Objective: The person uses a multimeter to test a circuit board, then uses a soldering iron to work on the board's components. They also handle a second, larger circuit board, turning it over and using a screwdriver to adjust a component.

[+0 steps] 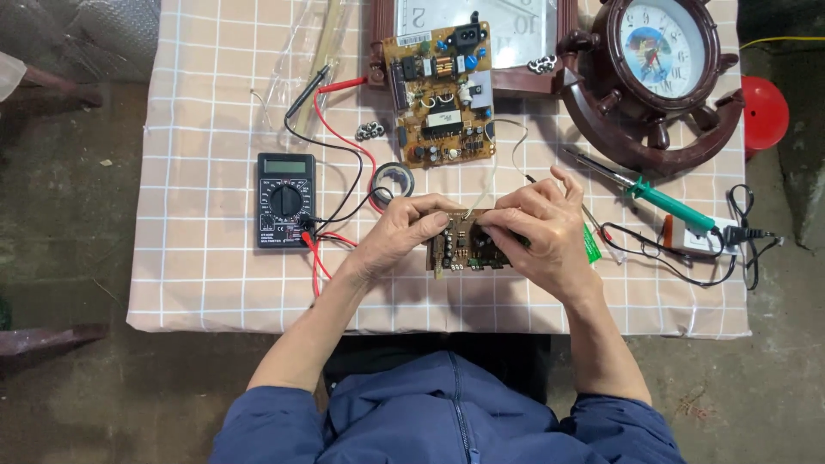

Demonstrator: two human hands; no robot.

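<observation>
Circuit board [464,243], small and brown, sits raised just above the checked tablecloth [198,275] at the near edge, component side up, presumably for inspection. Left hand [397,230] pinches its left end, fingers closed on it; right hand [541,230] clamps the right end, fingertips on the parts. Multimeter [286,200] lies left, probe leads trailing. Farther: soldering iron [666,199], larger board [440,93], ship-wheel clock [657,69].

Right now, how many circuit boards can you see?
2. One small board is held between the left hand and right hand. A bigger board lies at the table's far edge. Others may be hidden.
</observation>
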